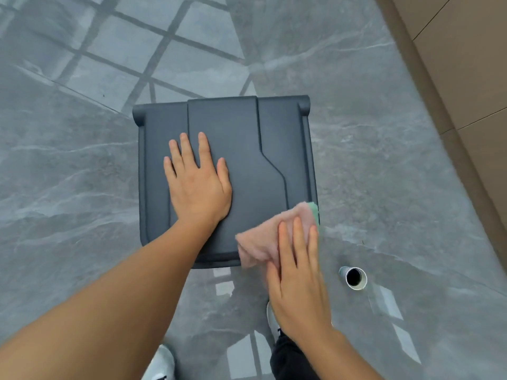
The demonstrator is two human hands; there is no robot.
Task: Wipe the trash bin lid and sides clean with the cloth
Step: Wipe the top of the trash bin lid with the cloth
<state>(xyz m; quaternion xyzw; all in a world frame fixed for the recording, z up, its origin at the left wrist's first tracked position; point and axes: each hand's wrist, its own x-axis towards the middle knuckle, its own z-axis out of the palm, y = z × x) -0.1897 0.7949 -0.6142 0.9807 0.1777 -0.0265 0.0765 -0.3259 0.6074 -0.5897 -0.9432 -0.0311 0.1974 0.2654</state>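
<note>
While the person looks down, a dark grey trash bin lid [241,149] fills the middle of the view. It is a smooth, dull plastic square with round corners. A raised flat panel with a bent step line runs down its middle, and two small round knobs stick out at its far corners. Only the top of the bin shows, so its sides are hidden.

The left hand [199,182] lies flat on the left part of the lid, palm down, fingers straight and a little spread, gripping nothing. The right hand [297,275] presses flat on the cloth [260,239] at the near right corner of the lid. Its fingers are straight and close together, resting on top of the cloth, not curled around it. The cloth is soft, fuzzy and pink, with a green bit at its far tip. It is bunched up and hangs a little over the lid's near edge and right edge.

The floor [384,160] is shiny grey stone tile with pale veins, and it shows bright window shapes. A small metal tube [354,277] with a dark hole stands on the floor, near the right hand. A brown wall [466,64] runs along the far right, well apart from the bin. Open floor lies on every side of the lid. White shoes [162,363] peek in at the bottom.
</note>
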